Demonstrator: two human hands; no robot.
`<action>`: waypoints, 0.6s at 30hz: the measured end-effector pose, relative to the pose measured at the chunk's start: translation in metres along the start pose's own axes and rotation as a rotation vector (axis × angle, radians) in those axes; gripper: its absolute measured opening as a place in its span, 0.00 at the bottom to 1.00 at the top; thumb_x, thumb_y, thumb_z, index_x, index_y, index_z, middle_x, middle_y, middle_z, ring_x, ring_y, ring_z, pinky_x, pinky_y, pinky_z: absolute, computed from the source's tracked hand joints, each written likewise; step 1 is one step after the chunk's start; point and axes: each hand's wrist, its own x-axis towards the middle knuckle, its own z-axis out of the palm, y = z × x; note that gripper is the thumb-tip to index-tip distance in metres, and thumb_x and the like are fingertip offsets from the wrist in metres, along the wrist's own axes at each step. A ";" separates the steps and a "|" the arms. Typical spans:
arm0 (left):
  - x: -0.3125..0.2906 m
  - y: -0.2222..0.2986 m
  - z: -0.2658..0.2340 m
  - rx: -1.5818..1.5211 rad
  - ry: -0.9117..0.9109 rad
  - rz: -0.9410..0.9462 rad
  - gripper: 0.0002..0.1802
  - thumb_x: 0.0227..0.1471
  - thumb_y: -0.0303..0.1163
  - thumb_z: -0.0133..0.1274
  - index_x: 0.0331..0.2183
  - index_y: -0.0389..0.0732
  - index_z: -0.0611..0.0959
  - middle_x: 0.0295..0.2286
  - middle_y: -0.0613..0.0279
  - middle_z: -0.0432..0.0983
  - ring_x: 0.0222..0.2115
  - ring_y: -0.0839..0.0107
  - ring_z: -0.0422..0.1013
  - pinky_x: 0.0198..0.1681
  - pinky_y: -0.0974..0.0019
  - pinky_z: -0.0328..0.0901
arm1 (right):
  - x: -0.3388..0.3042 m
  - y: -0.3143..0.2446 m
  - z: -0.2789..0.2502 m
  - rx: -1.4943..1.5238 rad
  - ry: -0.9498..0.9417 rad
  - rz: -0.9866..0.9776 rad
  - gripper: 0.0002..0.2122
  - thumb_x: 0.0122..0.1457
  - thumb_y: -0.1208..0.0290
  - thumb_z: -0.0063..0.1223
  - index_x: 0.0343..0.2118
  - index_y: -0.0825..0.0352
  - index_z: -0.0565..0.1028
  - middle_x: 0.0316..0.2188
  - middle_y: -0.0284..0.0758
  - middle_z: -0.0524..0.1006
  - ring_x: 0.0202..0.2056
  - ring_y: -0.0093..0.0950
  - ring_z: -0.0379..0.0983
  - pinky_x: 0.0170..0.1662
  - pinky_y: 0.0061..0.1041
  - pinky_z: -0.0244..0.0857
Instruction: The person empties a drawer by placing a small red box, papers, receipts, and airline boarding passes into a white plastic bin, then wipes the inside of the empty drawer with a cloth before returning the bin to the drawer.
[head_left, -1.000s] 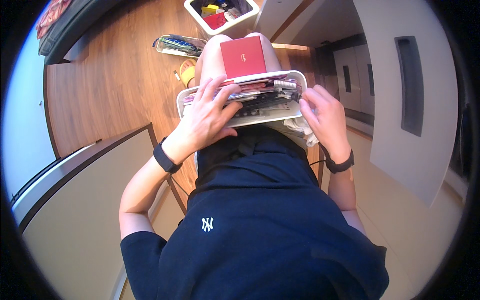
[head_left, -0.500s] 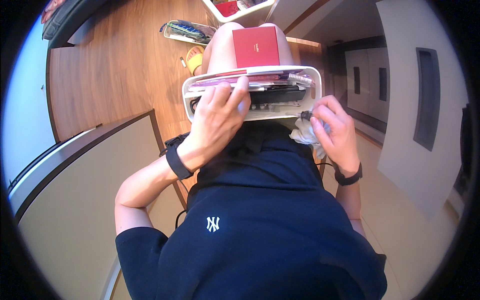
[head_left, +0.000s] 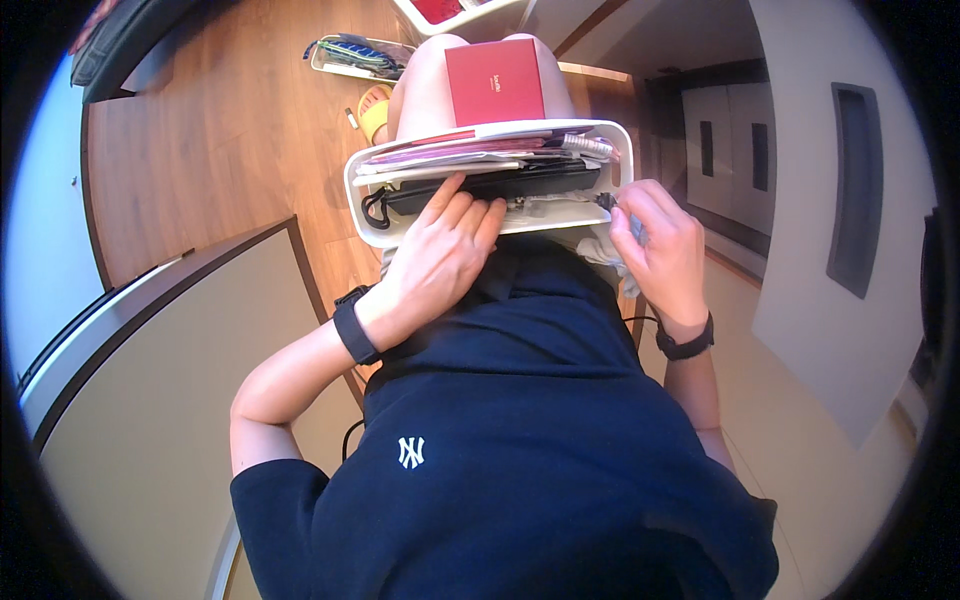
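A white bin rests across my lap. It holds upright papers and folders, a spiral-bound item, a black case with a cord loop at its left end, and clear plastic. My left hand reaches over the near rim, its fingers stretched out against the black case and holding nothing. At the bin's right end my right hand pinches a small dark item, too small to make out. Crumpled white material hangs below that hand, outside the bin.
A red box lies on my thighs beyond the bin. On the wooden floor stand a narrow white basket of folded items and another white container. Grey cabinet fronts rise at right, a pale panel at left.
My left hand has come off the papers, down and nearer, onto the black case. My right hand has moved slightly up, bringing the dark item over the bin's right end.
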 end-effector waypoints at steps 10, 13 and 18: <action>0.017 0.012 -0.024 -0.062 0.017 -0.082 0.15 0.40 0.37 0.60 0.31 0.40 0.76 0.31 0.57 0.68 0.37 0.60 0.66 0.47 0.59 0.59 | 0.006 0.002 -0.001 0.104 0.033 0.046 0.03 0.51 0.75 0.53 0.28 0.66 0.72 0.28 0.37 0.74 0.27 0.39 0.73 0.28 0.30 0.65; 0.033 0.021 -0.019 -0.207 -0.073 -0.049 0.20 0.43 0.36 0.60 0.37 0.38 0.74 0.35 0.55 0.69 0.40 0.57 0.66 0.44 0.60 0.62 | 0.008 0.005 -0.001 0.110 0.032 0.047 0.03 0.52 0.75 0.53 0.29 0.66 0.72 0.29 0.38 0.75 0.28 0.40 0.73 0.29 0.30 0.66; 0.053 0.026 0.002 -0.368 -0.073 0.027 0.19 0.42 0.33 0.60 0.36 0.34 0.74 0.38 0.53 0.71 0.40 0.57 0.67 0.45 0.61 0.64 | 0.008 0.006 0.001 0.138 0.031 0.065 0.03 0.52 0.75 0.53 0.29 0.66 0.72 0.29 0.38 0.75 0.29 0.40 0.73 0.30 0.30 0.66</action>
